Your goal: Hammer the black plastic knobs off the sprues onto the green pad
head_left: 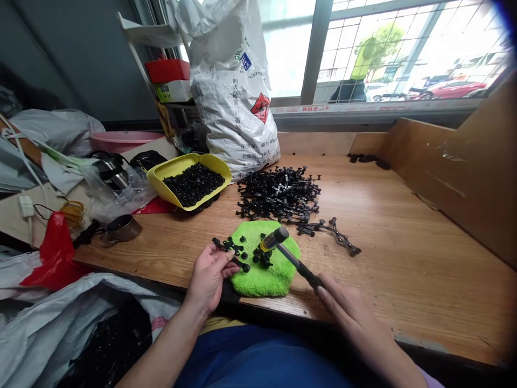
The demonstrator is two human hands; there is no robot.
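Note:
My left hand (212,272) is closed on a black jointed plastic piece (228,249) with round ends, held over the left side of a green fuzzy cloth pad (266,285). In my right hand (343,302) is the dark handle of a small mallet (297,262). Its head, yellow with a black face, is above the middle of the pad. Small black round parts (263,260) lie on the pad beneath and beside the mallet head. Behind the pad spreads a tangled heap of similar black jointed pieces (278,191).
A yellow scoop-shaped tray (161,186) full of small black parts stands at the back left. Behind it rises a large white sack (230,91). A metal cup (123,229) sits near the left edge. A wooden board (456,156) borders the table's right side.

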